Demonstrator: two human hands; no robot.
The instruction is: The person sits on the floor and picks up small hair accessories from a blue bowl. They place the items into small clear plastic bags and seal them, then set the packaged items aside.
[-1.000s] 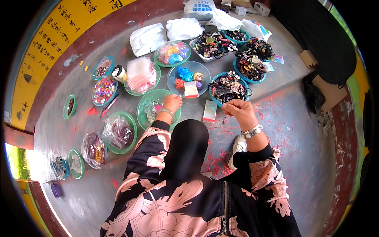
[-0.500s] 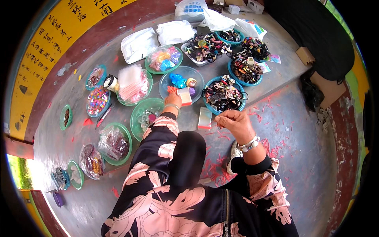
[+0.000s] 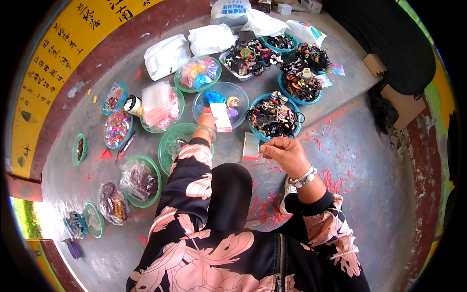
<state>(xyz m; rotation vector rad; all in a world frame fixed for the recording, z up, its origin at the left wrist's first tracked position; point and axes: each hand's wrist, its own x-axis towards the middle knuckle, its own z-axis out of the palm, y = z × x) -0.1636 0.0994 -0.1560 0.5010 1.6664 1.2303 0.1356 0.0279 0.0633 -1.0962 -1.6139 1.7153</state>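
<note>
My left hand (image 3: 206, 121) reaches over the near rim of a clear round bowl (image 3: 199, 100), its fingers closed on a small white packet (image 3: 222, 116) with a red lower edge. Something red shows at the fingertips. Inside the bowl lie a blue shiny bundle (image 3: 215, 97) and a purple ball (image 3: 232, 113). Closed in a pinch, my right hand (image 3: 288, 155) hovers by the ledge; whatever its fingertips hold is too small to make out. Just left of them lies a clear flat packet (image 3: 251, 145) with a red edge.
Blue basins of dark hair ties (image 3: 274, 117) stand ahead. Green bowls hold pink packets (image 3: 163, 107), wrapped colourful items (image 3: 199, 73) and dark bagged items (image 3: 141, 181). A bowl of bright beads (image 3: 118, 127) is at left. Red scraps (image 3: 272, 214) litter the lower floor.
My right hand has shifted left, its fingertips closer to the clear packet. The white packet by my left hand now shows longer and more upright. The whole view has shifted slightly.
</note>
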